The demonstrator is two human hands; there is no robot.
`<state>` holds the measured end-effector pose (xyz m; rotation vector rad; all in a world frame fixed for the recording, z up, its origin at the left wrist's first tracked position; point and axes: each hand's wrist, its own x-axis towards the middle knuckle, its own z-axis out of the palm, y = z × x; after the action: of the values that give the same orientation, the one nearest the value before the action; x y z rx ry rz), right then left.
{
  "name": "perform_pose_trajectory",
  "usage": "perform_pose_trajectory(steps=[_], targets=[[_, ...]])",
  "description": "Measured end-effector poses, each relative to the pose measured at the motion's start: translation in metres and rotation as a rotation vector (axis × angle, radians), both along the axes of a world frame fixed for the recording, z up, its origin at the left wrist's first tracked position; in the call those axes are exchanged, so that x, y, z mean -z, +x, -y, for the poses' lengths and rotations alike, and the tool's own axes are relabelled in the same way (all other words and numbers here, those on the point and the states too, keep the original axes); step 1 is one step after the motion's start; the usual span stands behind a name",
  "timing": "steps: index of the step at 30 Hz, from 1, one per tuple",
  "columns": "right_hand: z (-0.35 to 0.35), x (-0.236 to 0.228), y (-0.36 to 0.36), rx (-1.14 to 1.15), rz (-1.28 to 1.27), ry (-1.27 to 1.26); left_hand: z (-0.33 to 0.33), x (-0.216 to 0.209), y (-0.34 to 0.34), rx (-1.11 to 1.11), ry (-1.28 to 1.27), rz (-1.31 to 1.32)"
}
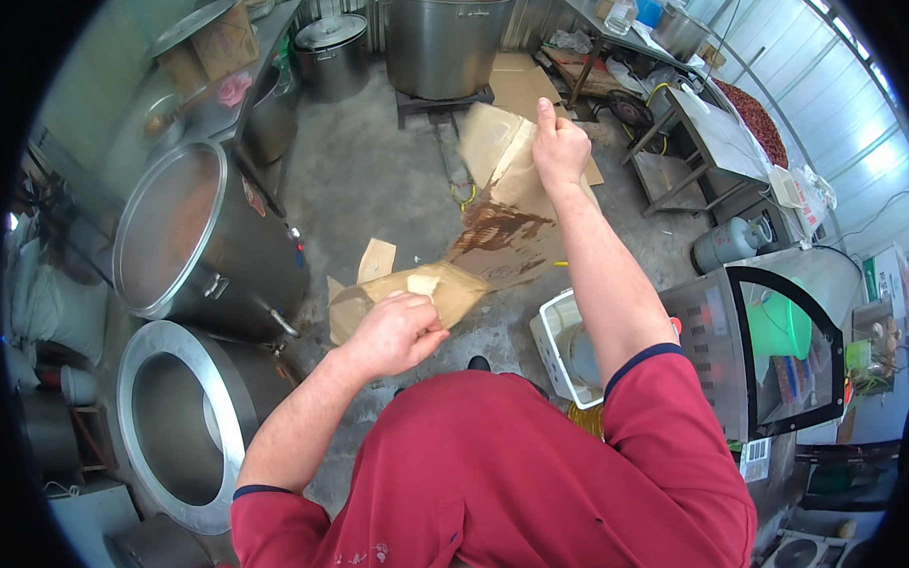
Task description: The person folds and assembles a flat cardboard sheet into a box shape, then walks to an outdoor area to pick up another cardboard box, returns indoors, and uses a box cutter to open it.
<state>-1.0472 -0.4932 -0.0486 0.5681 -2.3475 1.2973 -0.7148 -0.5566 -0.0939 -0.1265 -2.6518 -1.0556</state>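
Note:
A large piece of brown cardboard (532, 204), bent and loose-flapped like an opened box, hangs in front of me above the floor. A dark reddish-brown stain (501, 231), wet-looking, spreads over its middle. My right hand (561, 153) is closed on the upper right edge, thumb pointing up. Lower and to the left, my left hand (398, 332) has its fingers curled round the other end, where smaller flaps stick out. The far flap beside my right hand is smeared by motion.
To the left stand a big steel pot (208, 225) with brown contents and a wide-rimmed steel vessel (181, 425). Another large pot (446, 43) is ahead on a low stand. A white crate (557, 363) sits right of my feet; a metal table (705, 133) and gas cylinder (728, 244) lie beyond.

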Motion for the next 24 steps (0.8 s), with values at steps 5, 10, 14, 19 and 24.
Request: perform_pose_trajectory(steps=[5, 10, 14, 19, 24], targets=[[0.018, -0.003, 0.041, -0.265, -0.029, -0.068, 0.046, -0.018, -0.006, -0.535, 0.157, 0.060], [0.038, -0.007, 0.088, -0.322, 0.074, 0.185, 0.059, -0.055, -0.029, -0.740, -0.327, -0.280], [0.046, -0.007, 0.121, -0.399, 0.078, 0.195, 0.041, -0.067, -0.067, -0.501, -0.382, -0.223], [0.040, -0.004, 0.138, -0.454, 0.119, 0.137, 0.061, -0.071, -0.094, -0.350, 0.146, -0.006], [0.010, -0.002, 0.126, -0.630, 0.084, 0.175, 0.061, -0.074, -0.102, -0.390, 0.187, 0.044]])
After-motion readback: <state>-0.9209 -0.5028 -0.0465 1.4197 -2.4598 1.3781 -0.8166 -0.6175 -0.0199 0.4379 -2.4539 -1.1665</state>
